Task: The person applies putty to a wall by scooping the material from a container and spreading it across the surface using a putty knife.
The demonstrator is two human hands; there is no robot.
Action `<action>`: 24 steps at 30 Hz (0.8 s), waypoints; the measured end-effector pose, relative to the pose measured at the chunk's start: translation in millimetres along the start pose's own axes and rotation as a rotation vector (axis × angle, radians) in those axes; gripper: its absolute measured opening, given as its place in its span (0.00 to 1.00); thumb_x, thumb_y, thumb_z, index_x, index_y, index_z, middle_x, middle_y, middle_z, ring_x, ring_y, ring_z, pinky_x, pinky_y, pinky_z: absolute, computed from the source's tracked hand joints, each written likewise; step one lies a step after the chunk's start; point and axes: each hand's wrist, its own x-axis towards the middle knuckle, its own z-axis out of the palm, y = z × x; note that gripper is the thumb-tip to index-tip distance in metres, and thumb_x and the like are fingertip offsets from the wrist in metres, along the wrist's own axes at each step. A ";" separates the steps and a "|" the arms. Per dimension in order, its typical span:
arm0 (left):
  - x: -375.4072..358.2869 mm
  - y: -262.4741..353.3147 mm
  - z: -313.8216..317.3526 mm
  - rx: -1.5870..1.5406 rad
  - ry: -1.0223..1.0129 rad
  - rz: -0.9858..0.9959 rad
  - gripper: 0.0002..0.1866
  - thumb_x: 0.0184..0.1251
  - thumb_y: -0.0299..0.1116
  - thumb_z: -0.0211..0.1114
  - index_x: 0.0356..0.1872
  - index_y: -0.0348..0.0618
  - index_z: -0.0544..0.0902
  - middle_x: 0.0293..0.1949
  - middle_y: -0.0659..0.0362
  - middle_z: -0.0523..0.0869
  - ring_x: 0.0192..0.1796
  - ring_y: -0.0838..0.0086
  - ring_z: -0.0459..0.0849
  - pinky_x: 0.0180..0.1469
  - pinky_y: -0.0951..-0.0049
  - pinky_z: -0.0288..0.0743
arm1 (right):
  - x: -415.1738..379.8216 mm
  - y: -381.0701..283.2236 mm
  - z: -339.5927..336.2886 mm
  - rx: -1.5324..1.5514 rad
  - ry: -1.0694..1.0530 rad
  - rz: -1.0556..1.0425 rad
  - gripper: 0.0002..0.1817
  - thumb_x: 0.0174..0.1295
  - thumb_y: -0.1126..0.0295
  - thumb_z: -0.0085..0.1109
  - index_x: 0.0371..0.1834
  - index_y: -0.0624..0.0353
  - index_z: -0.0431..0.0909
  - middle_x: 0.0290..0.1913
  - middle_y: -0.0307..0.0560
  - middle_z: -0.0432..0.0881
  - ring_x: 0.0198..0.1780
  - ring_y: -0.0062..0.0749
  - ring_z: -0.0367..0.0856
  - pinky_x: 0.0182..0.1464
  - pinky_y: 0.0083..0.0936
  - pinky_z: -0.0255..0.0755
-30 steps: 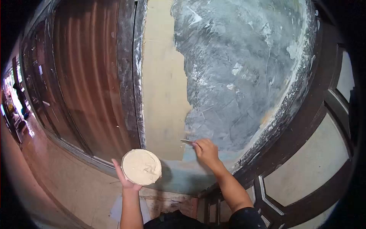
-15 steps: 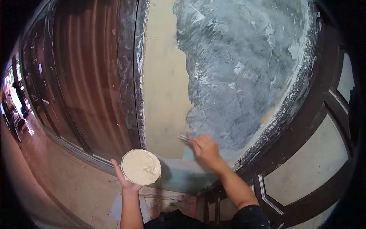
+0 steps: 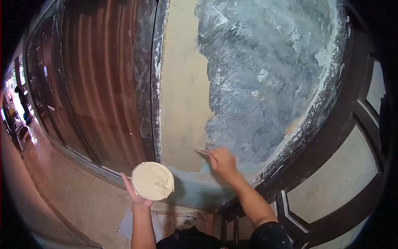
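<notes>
My left hand (image 3: 139,198) supports a round tub of cream putty (image 3: 151,181) from below, its thumb sticking up along the left side. The putty's surface is smooth at the left and ridged at the right. In my right hand (image 3: 224,164) is a putty knife (image 3: 200,151), pinched by the handle. Its thin blade points left and lies against, or very close to, the wall. A tall strip of cream putty (image 3: 184,91) coats the wall's left part, with a ragged right edge. Grey, scuffed wall (image 3: 257,108) stretches to its right.
Dark wooden frame (image 3: 145,83) and brown curtained panels (image 3: 99,83) border the wall at left. On the right stands a dark door with pale panels (image 3: 338,180). Below are tiled floor (image 3: 74,186) and a white sheet (image 3: 126,224) behind my left forearm.
My view has shifted slightly, so the wall sits a little further right. The knife stays near the strip's lower right edge, with my right hand almost level with before. My left hand still holds the tub.
</notes>
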 end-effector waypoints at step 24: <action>6.4 -10.6 1.4 0.001 -0.153 -0.078 0.56 0.71 0.84 0.40 0.74 0.39 0.75 0.72 0.46 0.79 0.68 0.46 0.82 0.67 0.38 0.80 | 16.8 28.6 26.0 -0.164 -0.113 0.062 0.05 0.68 0.64 0.67 0.41 0.50 0.89 0.36 0.43 0.89 0.39 0.47 0.85 0.37 0.45 0.79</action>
